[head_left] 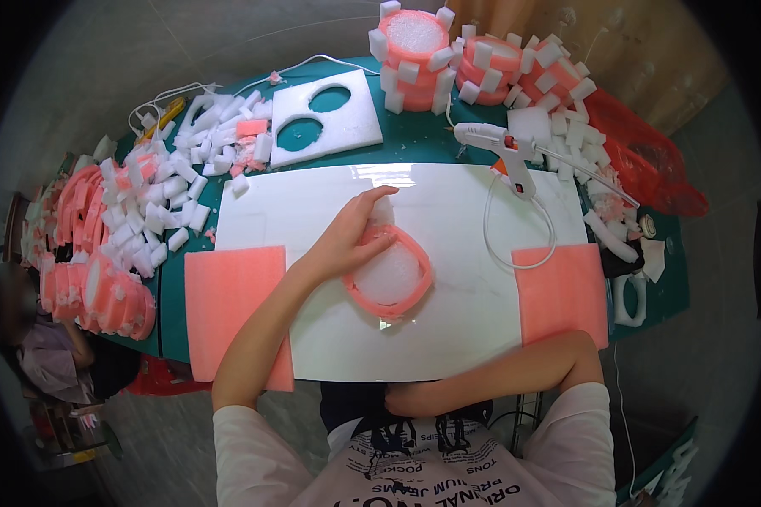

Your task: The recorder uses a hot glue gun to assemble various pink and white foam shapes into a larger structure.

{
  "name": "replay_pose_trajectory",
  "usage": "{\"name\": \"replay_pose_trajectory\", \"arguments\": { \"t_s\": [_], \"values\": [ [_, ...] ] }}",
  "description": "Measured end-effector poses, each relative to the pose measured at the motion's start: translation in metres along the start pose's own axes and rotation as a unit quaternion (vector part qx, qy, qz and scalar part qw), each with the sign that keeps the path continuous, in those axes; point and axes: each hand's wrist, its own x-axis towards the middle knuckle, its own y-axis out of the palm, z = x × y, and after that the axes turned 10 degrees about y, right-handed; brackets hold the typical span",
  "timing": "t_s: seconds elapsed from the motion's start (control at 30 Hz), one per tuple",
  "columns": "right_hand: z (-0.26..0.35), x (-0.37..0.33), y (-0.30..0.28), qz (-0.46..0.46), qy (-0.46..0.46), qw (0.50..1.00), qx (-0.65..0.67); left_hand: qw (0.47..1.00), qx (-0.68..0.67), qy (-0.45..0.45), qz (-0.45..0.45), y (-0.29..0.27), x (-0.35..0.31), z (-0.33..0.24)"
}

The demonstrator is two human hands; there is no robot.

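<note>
A round pink foam ring (427,269) with a bubbly white foam disc (389,275) inside it lies on the white board (448,338). My left hand (357,230) grips the ring's far left side, thumb over the rim and fingers along the outside. Between those fingers and the rim shows a pale piece that looks like a white foam block (381,211), partly hidden by the hand. My right hand (404,400) rests low at my lap by the table's near edge; its fingers are hidden.
Pink foam sheets (232,308) lie at both sides of the board. A white glue gun (499,152) with a looping cord stands at the far right. Loose white foam blocks (156,198) and a foam sheet with two holes (355,127) sit beyond; stacked foam rings (414,72) stand behind.
</note>
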Motion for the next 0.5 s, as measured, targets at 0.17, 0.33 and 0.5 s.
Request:
{"name": "replay_pose_trajectory", "arguments": {
  "t_s": [0.17,0.33,0.5],
  "values": [
    [0.0003,0.0004,-0.0003,-0.01,0.0,1.0,0.01,1.0,0.005,0.003,-0.005,0.0003,-0.0003,0.0007],
    [0.0008,0.0018,0.005,-0.022,0.003,1.0,-0.004,1.0,-0.007,-0.004,0.001,0.0003,-0.0002,0.0003],
    [0.0005,0.0012,0.0048,-0.028,0.004,0.999,-0.018,1.0,0.004,0.003,-0.002,0.0001,0.0001,0.0002]
  ]
}}
